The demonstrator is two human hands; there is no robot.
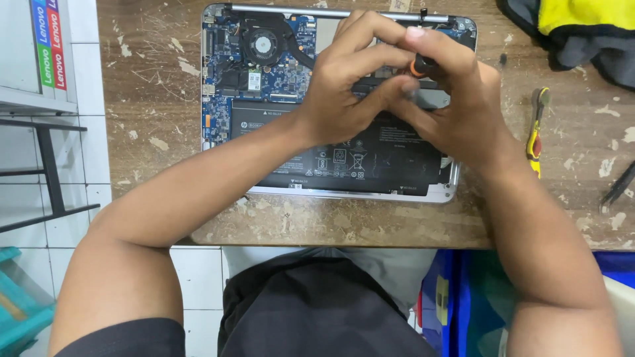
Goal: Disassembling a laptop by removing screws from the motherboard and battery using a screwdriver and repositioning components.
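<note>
Both hands meet over the opened laptop. The right hand pinches an orange-collared screwdriver; the left hand has its grip pressed against it.

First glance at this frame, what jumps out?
The opened laptop at the middle of the scarred wooden table, its blue circuit board, round fan and black battery exposed. Over its right half the left hand and right hand meet around a small screwdriver with an orange collar. A yellow-handled tool lies to the right.
</note>
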